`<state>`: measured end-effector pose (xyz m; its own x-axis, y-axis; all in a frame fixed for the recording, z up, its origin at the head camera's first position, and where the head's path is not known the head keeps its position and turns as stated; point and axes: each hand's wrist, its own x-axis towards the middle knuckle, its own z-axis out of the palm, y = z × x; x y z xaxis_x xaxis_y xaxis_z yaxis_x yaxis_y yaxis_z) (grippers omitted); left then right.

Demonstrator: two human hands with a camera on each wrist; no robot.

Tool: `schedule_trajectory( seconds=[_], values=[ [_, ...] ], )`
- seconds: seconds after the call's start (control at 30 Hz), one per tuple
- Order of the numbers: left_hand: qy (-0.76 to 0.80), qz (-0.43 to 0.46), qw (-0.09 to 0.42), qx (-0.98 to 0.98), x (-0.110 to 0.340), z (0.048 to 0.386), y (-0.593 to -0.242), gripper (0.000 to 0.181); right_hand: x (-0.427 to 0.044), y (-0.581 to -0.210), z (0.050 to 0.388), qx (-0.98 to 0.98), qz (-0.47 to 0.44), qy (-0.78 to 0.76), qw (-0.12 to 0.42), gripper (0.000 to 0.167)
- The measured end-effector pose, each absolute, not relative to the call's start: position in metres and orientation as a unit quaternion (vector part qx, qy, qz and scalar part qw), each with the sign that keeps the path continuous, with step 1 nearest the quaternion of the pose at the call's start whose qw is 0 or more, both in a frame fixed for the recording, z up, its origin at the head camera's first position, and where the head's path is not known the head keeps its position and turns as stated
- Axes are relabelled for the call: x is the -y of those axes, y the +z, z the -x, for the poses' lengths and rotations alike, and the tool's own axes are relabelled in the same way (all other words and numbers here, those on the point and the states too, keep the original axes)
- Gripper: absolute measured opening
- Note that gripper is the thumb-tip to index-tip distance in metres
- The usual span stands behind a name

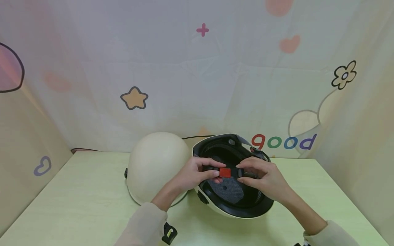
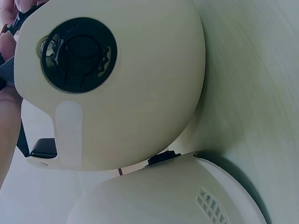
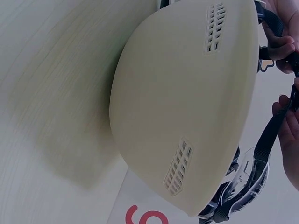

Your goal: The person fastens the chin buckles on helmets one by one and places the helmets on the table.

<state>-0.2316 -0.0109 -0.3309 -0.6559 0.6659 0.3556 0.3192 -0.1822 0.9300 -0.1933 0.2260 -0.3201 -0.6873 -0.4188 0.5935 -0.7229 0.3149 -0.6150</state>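
Two helmets sit side by side on a pale table (image 1: 77, 194), and both hands are busy with the chin strap buckle of the one on the right. That helmet (image 1: 227, 195) lies on its shell with the padded inside facing up toward the person. The buckle (image 1: 225, 172), part red and part black, is held over its opening. The left hand (image 1: 194, 172) pinches the strap end by the red part, thumb below and forefinger above, with little gap between them. The right hand (image 1: 267, 173) has the black part nipped the same way between thumb and fingertips. The two parts meet end to end; whether they are fully clipped together I cannot tell. A dark strap (image 3: 267, 137) runs from the helmet's edge toward the hands. On the side of the shell is a round black knob (image 2: 79, 55). The other helmet (image 1: 158, 167) stands dome up, just to the left, partly behind the left forearm. Behind everything hangs a printed cloth (image 1: 172, 41) with the coloured word "good" (image 1: 283, 141)
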Motion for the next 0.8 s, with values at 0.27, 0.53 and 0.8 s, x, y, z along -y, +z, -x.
schedule_trajectory(
  seconds=[0.27,0.53,0.8],
  values=[
    [0.662,-0.398,0.124,-0.623,0.0114,0.2321,-0.3355,0.028,-0.2271,-0.3219,0.1929,0.787,-0.370,0.466,0.163,0.034],
    [0.667,-0.419,0.117,-0.606,0.0114,0.2333,-0.3377,0.030,-0.2276,-0.3208,0.1924,0.786,-0.375,0.462,0.167,0.035],
    [0.674,-0.399,0.115,-0.611,0.0085,0.2319,-0.3361,0.028,-0.2273,-0.3214,0.1919,0.784,-0.376,0.466,0.165,0.034]
  ],
)
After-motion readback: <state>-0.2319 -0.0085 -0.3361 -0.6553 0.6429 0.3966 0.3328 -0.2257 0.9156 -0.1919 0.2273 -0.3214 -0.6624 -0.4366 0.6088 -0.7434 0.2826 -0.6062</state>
